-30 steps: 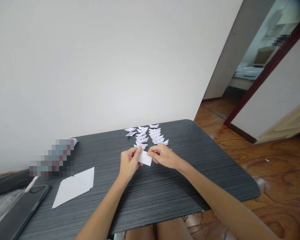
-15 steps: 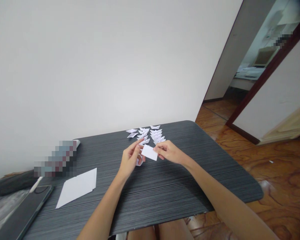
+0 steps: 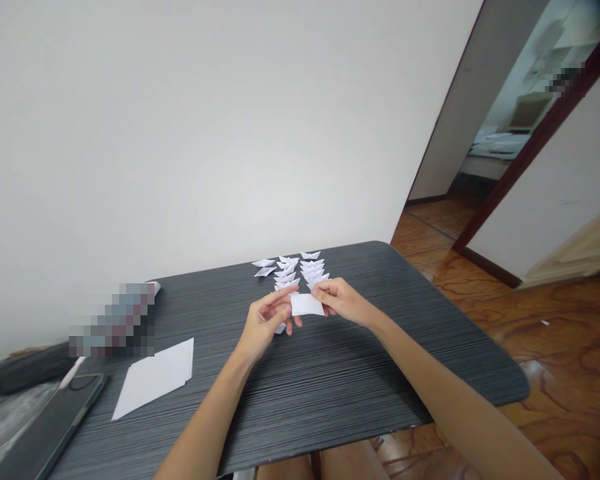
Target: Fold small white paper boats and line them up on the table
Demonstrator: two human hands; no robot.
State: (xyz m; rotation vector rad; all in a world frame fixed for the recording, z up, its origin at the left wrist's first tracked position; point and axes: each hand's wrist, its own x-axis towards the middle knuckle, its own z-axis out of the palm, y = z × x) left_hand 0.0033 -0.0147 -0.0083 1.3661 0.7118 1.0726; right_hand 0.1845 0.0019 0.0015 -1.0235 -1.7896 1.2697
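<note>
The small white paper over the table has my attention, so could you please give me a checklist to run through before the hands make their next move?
1. Small white paper secured by the right hand: ok, its right end is pinched between thumb and fingers.
2. Left hand gripping it too: cannot tell; the fingers are at its left end.
3. White piece below the left hand free of it: cannot tell, mostly hidden.
4. Nearest paper boats untouched: cannot tell; the hands partly cover them.
5. White sheets away from the hands: ok, lying to the left.
6. Phone away from the hands: ok, at far left.
</note>
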